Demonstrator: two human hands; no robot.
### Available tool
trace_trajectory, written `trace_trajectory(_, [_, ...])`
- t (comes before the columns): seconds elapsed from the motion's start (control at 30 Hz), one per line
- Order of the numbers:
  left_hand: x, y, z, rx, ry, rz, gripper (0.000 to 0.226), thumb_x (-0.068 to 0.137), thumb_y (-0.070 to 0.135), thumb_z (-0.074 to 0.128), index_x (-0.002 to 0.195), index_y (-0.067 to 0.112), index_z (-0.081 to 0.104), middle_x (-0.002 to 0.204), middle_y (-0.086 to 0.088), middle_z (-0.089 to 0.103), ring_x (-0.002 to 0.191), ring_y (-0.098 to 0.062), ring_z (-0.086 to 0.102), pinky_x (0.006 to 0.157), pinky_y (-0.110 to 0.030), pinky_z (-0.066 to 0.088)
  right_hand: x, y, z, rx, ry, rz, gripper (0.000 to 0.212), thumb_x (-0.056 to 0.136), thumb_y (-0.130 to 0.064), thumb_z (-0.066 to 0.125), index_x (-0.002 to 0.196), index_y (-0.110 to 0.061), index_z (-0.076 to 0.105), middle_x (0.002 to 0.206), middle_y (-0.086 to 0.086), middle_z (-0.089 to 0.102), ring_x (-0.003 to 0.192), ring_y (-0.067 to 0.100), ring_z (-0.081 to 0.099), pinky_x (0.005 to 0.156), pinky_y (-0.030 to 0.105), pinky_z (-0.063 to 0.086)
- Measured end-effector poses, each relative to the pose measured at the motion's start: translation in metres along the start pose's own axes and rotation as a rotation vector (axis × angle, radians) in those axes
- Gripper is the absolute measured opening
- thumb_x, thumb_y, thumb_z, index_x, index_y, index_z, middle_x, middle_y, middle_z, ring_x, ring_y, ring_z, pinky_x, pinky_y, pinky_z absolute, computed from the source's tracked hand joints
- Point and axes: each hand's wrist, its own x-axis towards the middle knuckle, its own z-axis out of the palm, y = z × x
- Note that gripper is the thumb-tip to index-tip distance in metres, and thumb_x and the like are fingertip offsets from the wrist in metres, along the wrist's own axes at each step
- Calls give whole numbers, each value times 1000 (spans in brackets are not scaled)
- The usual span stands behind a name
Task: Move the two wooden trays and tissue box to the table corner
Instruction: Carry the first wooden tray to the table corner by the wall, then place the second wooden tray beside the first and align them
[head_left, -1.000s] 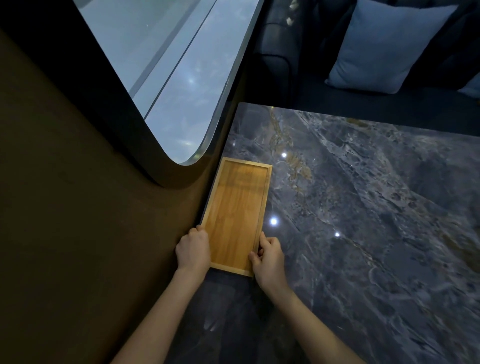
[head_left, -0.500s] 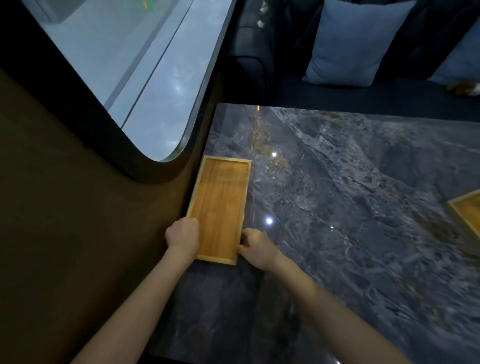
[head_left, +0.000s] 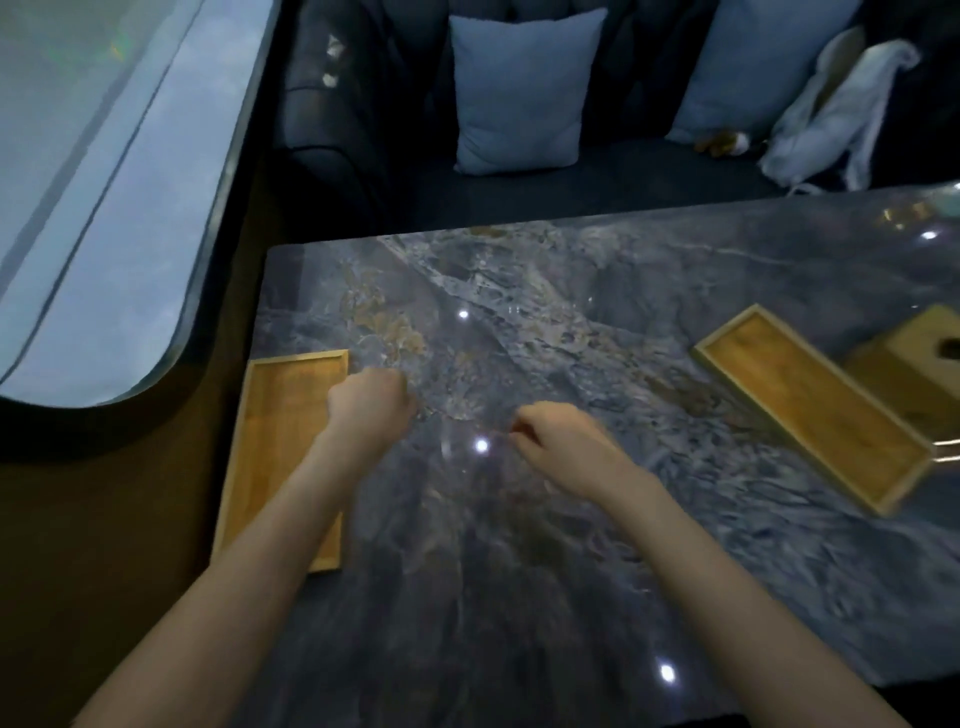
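Note:
One wooden tray (head_left: 275, 441) lies along the left edge of the dark marble table (head_left: 545, 322), against the wall. My left hand (head_left: 371, 402) hovers just right of it, fingers curled, holding nothing; its forearm crosses the tray's near end. My right hand (head_left: 558, 434) is over the bare table middle, fingers loosely curled and empty. A second wooden tray (head_left: 810, 405) lies at an angle at the right. Behind that tray, a wooden tissue box (head_left: 914, 364) is cut off by the right frame edge.
A curved window (head_left: 104, 182) and brown wall run along the left. A dark sofa (head_left: 571, 182) with two pale cushions (head_left: 522, 88) and a white cloth (head_left: 836, 114) sits beyond the table's far edge.
Both hands let go of the left tray and moved rightward over the table. The view swung right, bringing the second tray and tissue box into sight.

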Motion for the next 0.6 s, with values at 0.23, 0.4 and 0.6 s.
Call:
trace_trajectory(0.23, [10, 147, -9, -73, 51, 181, 33, 92, 30, 42, 106, 6, 62, 116, -19, 63, 108, -38, 58, 84, -40, 48, -59, 108, -63, -43, 278, 150, 21, 91, -26, 44, 97, -14, 60, 103, 8, 66, 94, 28, 61, 71, 38, 48])
trace_trajectory(0.4, [9, 246, 1, -155, 188, 299, 35, 93, 27, 40, 115, 6, 58, 116, -19, 62, 110, -36, 56, 81, -42, 48, -103, 190, -90, 23, 456, 278, 22, 92, -27, 45, 104, -15, 59, 104, 7, 67, 91, 26, 62, 69, 36, 49])
trace_trajectory(0.6, [15, 333, 22, -304, 138, 361, 40, 94, 25, 44, 127, 2, 48, 125, -21, 55, 118, -36, 49, 93, -44, 42, -141, 280, -102, 125, 601, 472, 27, 92, -25, 46, 114, -14, 55, 105, 7, 64, 92, 26, 61, 68, 36, 48])
